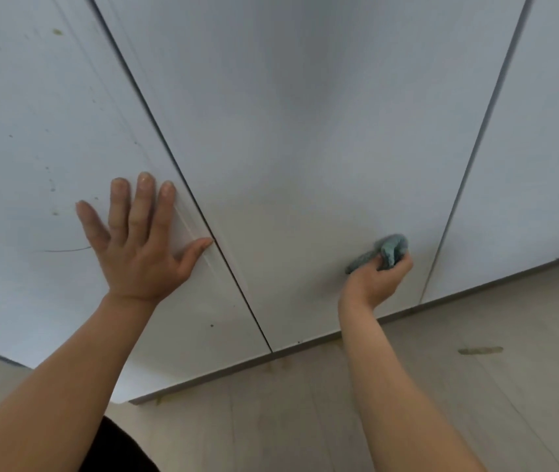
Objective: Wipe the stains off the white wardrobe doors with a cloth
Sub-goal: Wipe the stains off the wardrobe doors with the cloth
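Note:
Three white wardrobe doors fill the view. The left door (pixel 33 148) carries several small brown and olive specks and a thin curved scratch. My left hand (pixel 138 247) lies flat on this door with fingers spread, its thumb at the gap to the middle door (pixel 305 148). My right hand (pixel 378 277) grips a bunched grey-blue cloth (pixel 387 250) and presses it against the lower part of the middle door. A faint yellowish smear shows on the middle door left of the cloth. The right door (pixel 537 148) looks clean.
Pale wood-look floor (pixel 475 386) runs below the doors, with an olive smear (pixel 480 350) at right and yellowish drips along the doors' bottom edge. Dark clothing (pixel 118 451) shows at the bottom.

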Available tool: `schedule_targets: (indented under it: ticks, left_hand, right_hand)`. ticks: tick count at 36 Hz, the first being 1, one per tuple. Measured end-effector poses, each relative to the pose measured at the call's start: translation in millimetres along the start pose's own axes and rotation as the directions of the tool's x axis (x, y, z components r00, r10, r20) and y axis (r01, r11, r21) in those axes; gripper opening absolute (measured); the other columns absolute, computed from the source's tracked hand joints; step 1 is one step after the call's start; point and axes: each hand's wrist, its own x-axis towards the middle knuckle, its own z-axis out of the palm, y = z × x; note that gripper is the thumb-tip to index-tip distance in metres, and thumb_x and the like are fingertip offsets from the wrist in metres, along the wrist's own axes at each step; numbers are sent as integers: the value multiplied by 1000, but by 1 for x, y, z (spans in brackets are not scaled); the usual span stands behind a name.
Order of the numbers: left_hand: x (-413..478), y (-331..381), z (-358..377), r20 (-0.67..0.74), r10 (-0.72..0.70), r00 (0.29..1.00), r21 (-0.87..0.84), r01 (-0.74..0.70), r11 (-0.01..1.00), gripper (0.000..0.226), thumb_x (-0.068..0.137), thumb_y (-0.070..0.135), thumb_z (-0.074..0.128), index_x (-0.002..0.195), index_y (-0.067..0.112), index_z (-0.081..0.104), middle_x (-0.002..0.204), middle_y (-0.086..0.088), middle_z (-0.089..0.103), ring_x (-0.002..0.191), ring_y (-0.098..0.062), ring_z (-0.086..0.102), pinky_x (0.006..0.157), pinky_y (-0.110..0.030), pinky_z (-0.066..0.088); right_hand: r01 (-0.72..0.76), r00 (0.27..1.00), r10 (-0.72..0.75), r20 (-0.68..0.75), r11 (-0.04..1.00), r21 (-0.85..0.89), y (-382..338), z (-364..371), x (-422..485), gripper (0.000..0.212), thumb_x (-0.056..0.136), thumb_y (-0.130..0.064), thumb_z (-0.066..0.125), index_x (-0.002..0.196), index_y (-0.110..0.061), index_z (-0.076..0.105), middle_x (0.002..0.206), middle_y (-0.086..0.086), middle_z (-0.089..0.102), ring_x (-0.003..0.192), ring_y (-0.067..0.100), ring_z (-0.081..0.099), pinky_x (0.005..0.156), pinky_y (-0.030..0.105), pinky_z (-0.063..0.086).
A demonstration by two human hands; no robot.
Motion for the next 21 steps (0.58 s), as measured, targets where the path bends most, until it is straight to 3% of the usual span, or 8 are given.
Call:
schedule_targets:
  ticks: [1,4,8,11,13,16,19,21]
  left_hand:
    - [0,0,0,-1,-3,1000,-2,3,1000,101,86,74,63,160,9,36,171,-8,18,160,-28,8,125,-58,-1]
    - [0,0,-1,-8,0,1000,-5,0,1000,102,85,73,64,160,10,36,171,-8,19,160,-28,8,125,-57,-1]
    - [1,2,2,-18,-12,1000,-11,12,1000,101,86,73,63,160,10,36,171,-8,20,160,-27,7,126,-56,-2]
    - [1,2,-1,-20,-19,1000,7,19,1000,100,86,74,62,159,10,37,167,-11,28,160,-26,8,126,-55,-2]
    - [1,3,1,-20,-32,999,11,32,999,101,85,74,62,159,10,37,164,-13,31,160,-26,8,126,-55,-1]
    - [3,2,0,-21,-35,999,-4,35,999,102,83,73,66,159,11,38,165,-12,30,160,-26,8,126,-54,-2]
    - [3,2,-3,-23,-41,999,-4,41,999,102,83,72,66,159,11,38,167,-10,26,160,-25,7,126,-53,-3]
    - [2,4,-1,-39,-49,998,-11,48,999,101,84,71,66,159,11,37,169,-7,22,160,-25,6,127,-52,-4]
  right_hand:
    - [-103,994,102,-39,995,1,13,-4,5,30,102,-10,47,130,-21,53,128,3,63,111,20,62,102,37,51]
    - [-422,899,423,-114,906,39,37,-20,18,39,102,-6,44,136,-22,52,135,6,58,105,22,59,95,31,47]
    - [-337,930,337,-145,941,28,35,-25,28,32,100,-8,48,129,-15,59,124,5,65,108,23,63,93,30,48]
    - [-218,967,218,-135,976,18,24,-22,29,32,100,-10,52,130,-20,59,118,-8,61,103,13,60,89,23,45]
    - [-175,982,174,-77,985,-3,23,-21,33,35,101,-11,51,133,-25,56,119,-9,58,106,14,60,91,25,46]
    - [-293,956,293,-17,956,-23,42,-26,45,34,101,-10,49,131,-26,52,119,-4,60,105,20,62,89,29,48]
    - [-514,853,518,-67,855,59,66,-48,65,47,100,-4,42,140,-27,48,125,2,57,105,30,61,86,41,55]
    - [-593,785,606,-124,795,129,78,-68,85,51,99,-2,35,142,-24,47,127,4,56,99,30,59,74,38,50]
